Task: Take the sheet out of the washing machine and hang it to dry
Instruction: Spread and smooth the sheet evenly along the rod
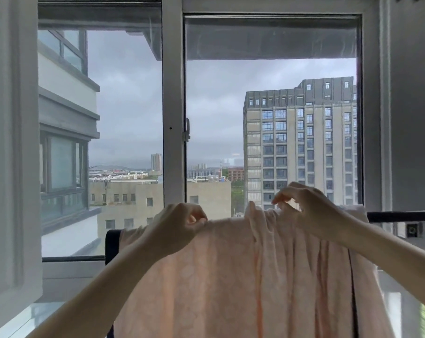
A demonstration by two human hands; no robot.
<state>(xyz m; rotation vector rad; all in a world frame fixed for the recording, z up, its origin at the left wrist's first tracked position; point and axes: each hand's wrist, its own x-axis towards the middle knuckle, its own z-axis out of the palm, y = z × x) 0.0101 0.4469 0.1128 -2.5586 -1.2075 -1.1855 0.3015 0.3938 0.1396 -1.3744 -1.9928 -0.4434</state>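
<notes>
A pale pink patterned sheet (226, 276) hangs over a dark horizontal drying rail (401, 216) in front of the window, draped down toward me with folds bunched on its right half. My left hand (179, 228) pinches the sheet's top edge at the rail, fingers closed on the cloth. Further right, my right hand (304, 206) grips a gathered fold at the top edge with thumb and fingertips. The rail is covered by the sheet except at its right end and a dark piece at the left (112, 245).
A large closed window (173, 128) with white frames stands right behind the rail, with a latch (187, 132) at mid height. A white wall or panel (9, 167) fills the left. A window sill (67, 267) runs below. Buildings show outside.
</notes>
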